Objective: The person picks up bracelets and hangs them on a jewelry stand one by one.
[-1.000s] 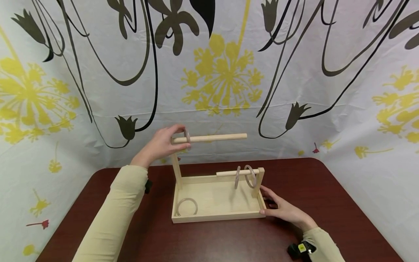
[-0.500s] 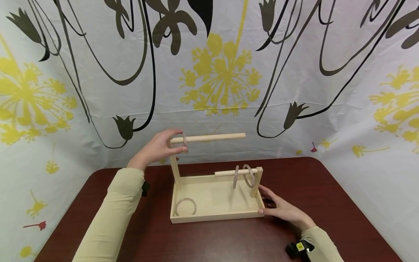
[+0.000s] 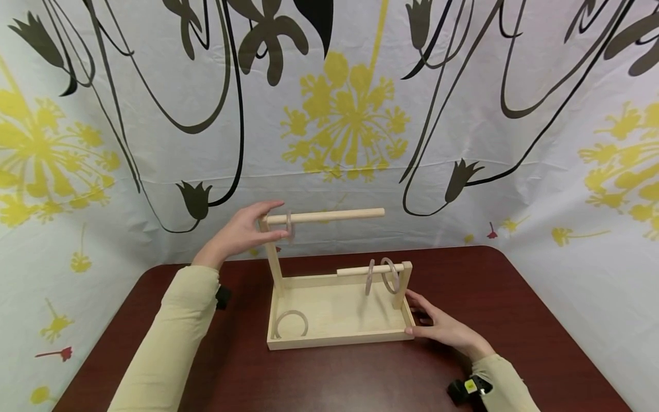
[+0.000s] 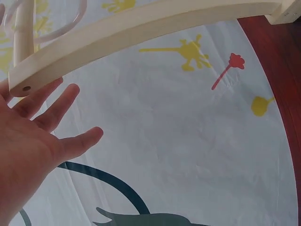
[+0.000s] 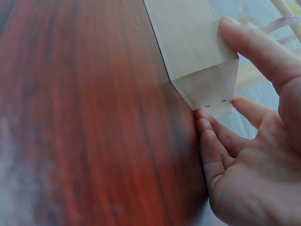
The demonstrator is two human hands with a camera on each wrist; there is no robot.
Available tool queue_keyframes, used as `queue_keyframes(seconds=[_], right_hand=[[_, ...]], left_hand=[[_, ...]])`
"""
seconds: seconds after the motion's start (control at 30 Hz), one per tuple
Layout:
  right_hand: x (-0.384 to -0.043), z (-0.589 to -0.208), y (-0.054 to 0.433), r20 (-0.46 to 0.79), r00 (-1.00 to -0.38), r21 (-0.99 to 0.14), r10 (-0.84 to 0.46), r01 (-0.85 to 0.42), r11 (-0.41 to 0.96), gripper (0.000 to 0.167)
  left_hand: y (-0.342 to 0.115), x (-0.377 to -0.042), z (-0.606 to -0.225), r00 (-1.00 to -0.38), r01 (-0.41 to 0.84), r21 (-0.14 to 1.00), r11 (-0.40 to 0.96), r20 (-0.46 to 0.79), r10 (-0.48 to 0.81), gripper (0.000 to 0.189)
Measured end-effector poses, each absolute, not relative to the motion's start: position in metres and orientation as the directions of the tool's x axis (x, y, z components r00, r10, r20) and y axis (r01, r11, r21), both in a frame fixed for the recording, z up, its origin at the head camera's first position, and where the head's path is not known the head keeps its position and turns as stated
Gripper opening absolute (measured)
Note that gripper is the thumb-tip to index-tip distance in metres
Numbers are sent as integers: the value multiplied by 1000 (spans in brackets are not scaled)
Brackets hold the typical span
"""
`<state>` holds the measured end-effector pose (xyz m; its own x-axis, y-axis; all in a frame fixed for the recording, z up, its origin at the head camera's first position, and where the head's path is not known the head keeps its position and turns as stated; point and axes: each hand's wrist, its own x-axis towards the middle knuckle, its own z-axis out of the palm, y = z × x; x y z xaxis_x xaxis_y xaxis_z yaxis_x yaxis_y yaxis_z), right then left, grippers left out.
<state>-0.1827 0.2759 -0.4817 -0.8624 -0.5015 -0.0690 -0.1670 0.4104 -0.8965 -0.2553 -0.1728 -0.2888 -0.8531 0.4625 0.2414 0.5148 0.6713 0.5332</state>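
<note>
A wooden stand has a shallow tray base (image 3: 340,341), a tall left post (image 3: 274,260) and a short right post. A pale translucent ring (image 3: 290,226) hangs on the upper rod (image 3: 340,216), close to the tall post. My left hand (image 3: 234,236) is around that post's top, thumb and fingers spread apart; in the left wrist view its fingers are extended beside the post end. My right hand (image 3: 445,329) grips the tray's right end, thumb at the front corner and fingers against the end wall (image 5: 207,87).
Two rings, one a hoop (image 3: 390,276) and one seen edge-on (image 3: 369,277), hang on the lower rod (image 3: 355,271). Another ring (image 3: 291,324) lies in the tray's front left corner. The stand rests on a dark red table (image 3: 329,377) before a patterned curtain (image 3: 319,143).
My left hand has let go of the ring and drawn back to the left, its fingers spreading. The ring now hangs from the upper rod. My right hand keeps its hold.
</note>
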Motion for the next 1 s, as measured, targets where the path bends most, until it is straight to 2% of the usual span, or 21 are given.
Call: queue_keyframes(seconds=[0.17,0.43,0.7,1.0], right_hand=[[-183,-482,276,-65,-861,-890,-504,-179,419,84],[-183,-482,276,-64,-861,-886,-505,-184,426,84],[-184,-483,277,-60,-856,-892,-513,-185,413,84],[-183,-481,276,-71,-856,-897,-512,-170,409,84]], left_hand=[[-177,-250,-293,-856,511,528,678,241,457,90],[-190,-243,-316,-883,465,600,651,256,395,100],[-198,-237,-355,-918,382,717,583,219,331,95],[-203,-230,-394,-927,353,732,583,188,326,91]])
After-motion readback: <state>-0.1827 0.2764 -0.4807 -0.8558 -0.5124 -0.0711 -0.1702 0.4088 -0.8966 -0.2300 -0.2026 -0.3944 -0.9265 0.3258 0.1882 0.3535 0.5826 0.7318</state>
